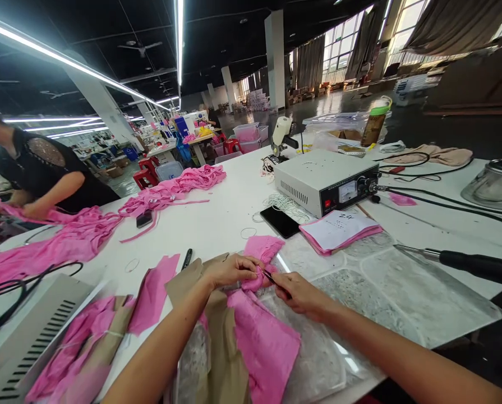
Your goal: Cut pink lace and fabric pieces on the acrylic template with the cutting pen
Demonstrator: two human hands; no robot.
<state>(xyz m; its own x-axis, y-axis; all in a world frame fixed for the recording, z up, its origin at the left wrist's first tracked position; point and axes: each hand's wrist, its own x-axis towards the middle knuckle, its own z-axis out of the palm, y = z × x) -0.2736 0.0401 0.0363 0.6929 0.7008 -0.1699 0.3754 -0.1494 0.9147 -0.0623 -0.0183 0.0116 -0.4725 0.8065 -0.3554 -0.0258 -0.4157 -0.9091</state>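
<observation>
- Pink cloth [271, 348] spread by the tabletop's [229, 202] near edge; gathered part pinched by left hand [238, 270].
- Small dark tool [269, 276] gripped by right hand [298, 290], tip held at the gathers.
- Hands close together; black phone [280, 222] laid beyond.

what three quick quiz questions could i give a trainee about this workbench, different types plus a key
1. Multiple choice: what lies just right of the black phone in front of the meter box?
a) a black marker
b) white paper on pink layers
c) a glass jar
2. True or false: the person's right hand is empty.
3. Fill in the colour: the bottle standing behind the meter box has a ____ lid.

Key:
1. b
2. False; it holds a slim dark tool.
3. green
</observation>
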